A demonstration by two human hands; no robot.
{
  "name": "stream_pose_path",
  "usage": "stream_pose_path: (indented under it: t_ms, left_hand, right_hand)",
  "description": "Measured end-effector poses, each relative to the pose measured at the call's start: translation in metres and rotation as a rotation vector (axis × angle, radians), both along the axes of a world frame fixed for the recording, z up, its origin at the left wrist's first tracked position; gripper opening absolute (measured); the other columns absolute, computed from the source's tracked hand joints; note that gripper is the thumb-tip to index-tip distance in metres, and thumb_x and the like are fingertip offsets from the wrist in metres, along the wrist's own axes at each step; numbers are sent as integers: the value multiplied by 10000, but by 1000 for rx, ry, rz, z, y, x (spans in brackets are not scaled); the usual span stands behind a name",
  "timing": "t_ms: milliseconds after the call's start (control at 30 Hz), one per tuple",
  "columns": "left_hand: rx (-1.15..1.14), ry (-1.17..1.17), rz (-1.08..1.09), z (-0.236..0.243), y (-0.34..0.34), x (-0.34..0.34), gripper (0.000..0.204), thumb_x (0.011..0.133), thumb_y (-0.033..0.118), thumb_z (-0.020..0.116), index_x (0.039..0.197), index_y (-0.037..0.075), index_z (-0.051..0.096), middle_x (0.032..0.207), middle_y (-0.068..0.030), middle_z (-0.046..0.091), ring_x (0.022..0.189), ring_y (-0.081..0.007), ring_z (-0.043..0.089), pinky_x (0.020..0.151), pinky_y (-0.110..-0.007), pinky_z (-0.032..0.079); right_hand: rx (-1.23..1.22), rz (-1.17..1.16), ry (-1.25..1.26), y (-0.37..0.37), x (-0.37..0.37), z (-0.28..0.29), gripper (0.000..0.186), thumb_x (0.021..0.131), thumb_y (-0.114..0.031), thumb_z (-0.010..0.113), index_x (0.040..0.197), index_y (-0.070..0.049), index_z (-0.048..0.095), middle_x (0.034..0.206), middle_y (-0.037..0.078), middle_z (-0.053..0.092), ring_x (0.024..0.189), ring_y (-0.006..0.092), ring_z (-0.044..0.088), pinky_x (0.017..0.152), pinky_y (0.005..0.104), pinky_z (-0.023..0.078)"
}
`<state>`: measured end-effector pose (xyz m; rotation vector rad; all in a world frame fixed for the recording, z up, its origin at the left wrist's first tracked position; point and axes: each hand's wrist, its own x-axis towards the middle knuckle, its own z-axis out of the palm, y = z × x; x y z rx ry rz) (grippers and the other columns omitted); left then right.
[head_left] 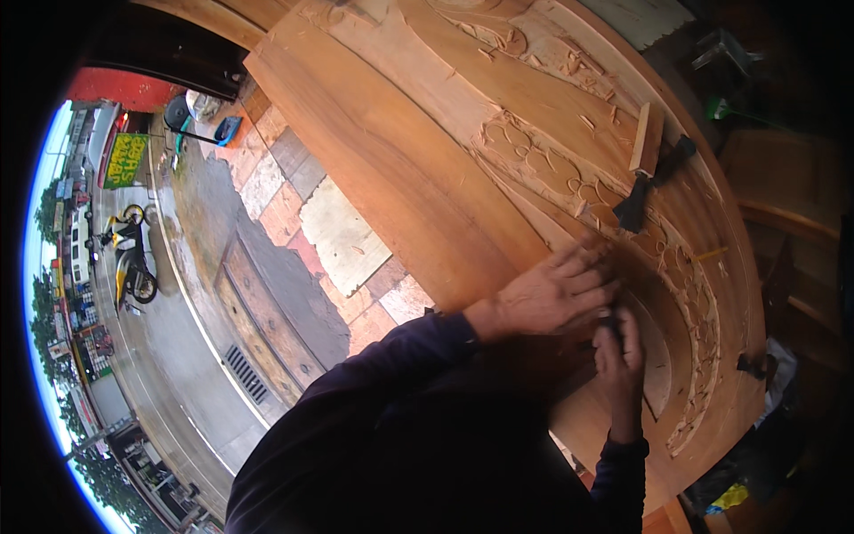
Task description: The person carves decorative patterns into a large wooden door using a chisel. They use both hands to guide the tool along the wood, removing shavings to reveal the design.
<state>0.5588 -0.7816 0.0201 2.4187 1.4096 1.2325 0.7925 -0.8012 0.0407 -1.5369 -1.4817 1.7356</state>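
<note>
A large brown wooden panel (pixel 400 169) lies before me, with curved bands of raised floral carving (pixel 525 151) and loose shavings on it. Over its near part, my left hand (pixel 556 289) is bent at the fingers, which come together close to the carved band; what they grip is hidden. Just below and to the right, my right hand (pixel 620 351) is closed around a small dark tool (pixel 607 320), of which only a dark end shows between the two hands. The tool's kind and its working end are out of sight.
A wooden block (pixel 648 138) with black clamp-like pieces (pixel 632 206) rests on the panel's right side. Left of the panel are floor tiles (pixel 276 205) and a drain grate (pixel 245 374). A yellow-and-black motorcycle (pixel 133 258) stands on the street. Dark clutter and wooden furniture (pixel 774 178) sit at right.
</note>
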Motion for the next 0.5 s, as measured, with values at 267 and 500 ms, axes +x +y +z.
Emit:
stream_pose_path:
  t_ms: [267,500]
  left_hand:
    - [-345,-48,602,-17,-54,-94,410,941,196,711,1296,-2,660,1375,-228,618,1353,-450,527,1150,-536,426]
    - [-521,-166,-69,-17,17,-34,308,1006,341,631,998,45,715,1056,-141,714,1099,-349,650,914,-459,525]
  right_hand:
    - [102,258,-151,38,-31,19,442,1024,-31,613,1465,-50,597,930,55,680,733,103,605,673,273,508]
    - [73,510,-277,64,-60,29,263,1035,-40,602,1279,33,666,1108,205,720,986,275,712,863,353,541]
